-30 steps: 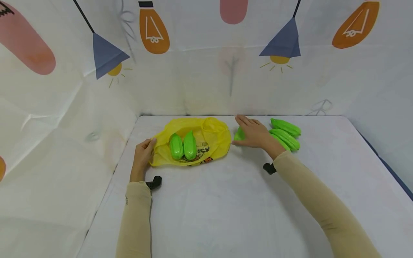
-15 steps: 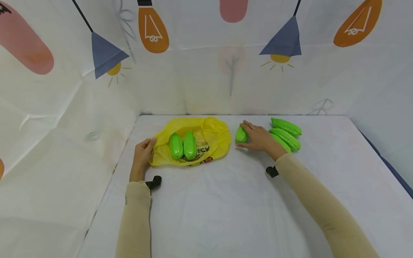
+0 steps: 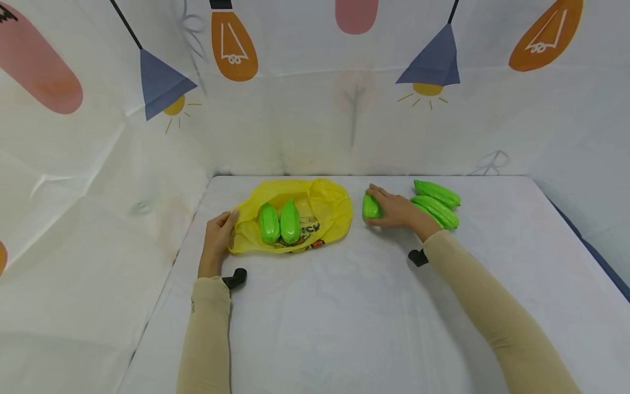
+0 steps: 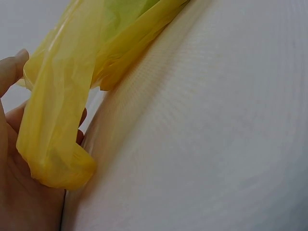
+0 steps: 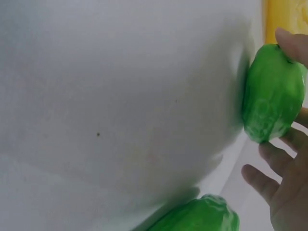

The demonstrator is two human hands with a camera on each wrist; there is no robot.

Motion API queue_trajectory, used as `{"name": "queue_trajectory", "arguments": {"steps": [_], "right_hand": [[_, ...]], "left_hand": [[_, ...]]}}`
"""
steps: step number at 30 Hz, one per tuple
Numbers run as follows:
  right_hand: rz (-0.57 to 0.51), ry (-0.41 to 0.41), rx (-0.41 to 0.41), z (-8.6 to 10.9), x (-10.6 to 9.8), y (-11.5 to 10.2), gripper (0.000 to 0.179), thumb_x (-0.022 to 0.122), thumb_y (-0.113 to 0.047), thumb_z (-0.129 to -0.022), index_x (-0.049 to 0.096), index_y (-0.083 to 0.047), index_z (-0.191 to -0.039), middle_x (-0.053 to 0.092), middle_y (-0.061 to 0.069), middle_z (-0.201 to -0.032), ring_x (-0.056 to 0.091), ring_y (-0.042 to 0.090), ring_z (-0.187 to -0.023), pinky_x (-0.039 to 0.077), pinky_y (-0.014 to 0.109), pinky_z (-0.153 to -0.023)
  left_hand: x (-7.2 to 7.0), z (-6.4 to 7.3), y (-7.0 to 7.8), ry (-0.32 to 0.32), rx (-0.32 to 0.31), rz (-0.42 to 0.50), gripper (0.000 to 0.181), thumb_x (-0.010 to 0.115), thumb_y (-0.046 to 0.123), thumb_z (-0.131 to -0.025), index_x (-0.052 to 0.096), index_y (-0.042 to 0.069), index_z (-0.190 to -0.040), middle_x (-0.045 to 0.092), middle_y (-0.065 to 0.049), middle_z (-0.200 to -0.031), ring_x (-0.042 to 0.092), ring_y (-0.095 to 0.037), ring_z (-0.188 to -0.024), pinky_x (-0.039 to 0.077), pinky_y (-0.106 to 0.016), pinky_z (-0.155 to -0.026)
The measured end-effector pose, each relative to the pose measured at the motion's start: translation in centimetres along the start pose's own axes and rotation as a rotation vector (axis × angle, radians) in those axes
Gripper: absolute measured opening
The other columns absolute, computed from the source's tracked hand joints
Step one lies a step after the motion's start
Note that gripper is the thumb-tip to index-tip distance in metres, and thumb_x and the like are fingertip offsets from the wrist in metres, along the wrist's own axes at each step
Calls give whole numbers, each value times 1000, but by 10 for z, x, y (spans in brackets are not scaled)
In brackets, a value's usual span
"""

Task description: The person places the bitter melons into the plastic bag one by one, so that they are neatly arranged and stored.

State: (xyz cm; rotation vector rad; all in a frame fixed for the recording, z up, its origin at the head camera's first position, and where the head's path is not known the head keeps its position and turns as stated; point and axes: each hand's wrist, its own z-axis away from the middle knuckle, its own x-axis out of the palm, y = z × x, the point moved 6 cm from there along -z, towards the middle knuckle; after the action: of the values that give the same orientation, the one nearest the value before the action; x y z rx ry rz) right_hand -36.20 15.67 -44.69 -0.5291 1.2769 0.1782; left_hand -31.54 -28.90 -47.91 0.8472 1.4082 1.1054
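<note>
At the left end of a yellow printed plastic bag (image 3: pixel 334 208), my left hand (image 3: pixel 215 238) pinches the edge between thumb and fingers. Loose folds of the bag (image 4: pixel 57 115) hang across the palm in the left wrist view. Two glossy green gourd-like vegetables (image 3: pixel 269 223) lie side by side within the bag's outline. To the right of the bag, my right hand (image 3: pixel 394 210) grips another green gourd-like vegetable (image 3: pixel 371 207). The right wrist view shows the thumb at one end of this bumpy vegetable (image 5: pixel 274 91) and fingers at the other.
Behind the right hand, several more green gourd-like vegetables (image 3: pixel 437 193) lie together near the far edge. The white-covered table (image 3: pixel 315 312) meets a pale printed cloth backdrop (image 3: pixel 305 126) at the back.
My right hand has drawn back slightly to the right and its spread fingers have closed on the green vegetable, which shifted a little right. The left hand and bag stay put.
</note>
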Motion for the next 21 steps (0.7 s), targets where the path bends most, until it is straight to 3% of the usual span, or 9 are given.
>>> {"name": "queue_trajectory", "arguments": {"steps": [3, 7, 14, 21], "right_hand": [[-19, -13, -4, 0, 1, 1, 88, 65, -48, -91, 17, -10, -154, 7, 14, -164, 38, 53, -134, 20, 68, -111], [-23, -8, -4, 1, 3, 1, 89, 66, -48, -91, 16, -10, -155, 6, 14, -164, 38, 52, -134, 23, 67, -110], [5, 8, -1, 3, 4, -3, 90, 67, -48, -91, 18, -8, -154, 8, 18, -163, 46, 51, -128, 29, 65, -108], [8, 21, 7, 3, 3, -4, 90, 67, -47, -91, 17, -7, -154, 8, 18, -163, 44, 50, -130, 28, 65, -109]], "left_hand": [[0, -6, -12, 6, -5, -1, 54, 56, 48, -97, 65, 3, -124, 59, 11, -95, 51, -7, -88, 43, -17, -76], [0, -8, -16, 18, 16, -16, 60, 54, 56, -95, 66, 4, -123, 59, 12, -94, 51, -6, -86, 43, -15, -75], [1, -6, -15, 27, 74, 47, 52, 56, 52, -95, 65, 2, -104, 42, 7, -62, 39, -7, -57, 35, -21, -52], [0, -5, -8, 21, 45, 28, 49, 57, 42, -98, 66, -3, -113, 50, 9, -71, 47, -6, -70, 40, -19, -62]]}}
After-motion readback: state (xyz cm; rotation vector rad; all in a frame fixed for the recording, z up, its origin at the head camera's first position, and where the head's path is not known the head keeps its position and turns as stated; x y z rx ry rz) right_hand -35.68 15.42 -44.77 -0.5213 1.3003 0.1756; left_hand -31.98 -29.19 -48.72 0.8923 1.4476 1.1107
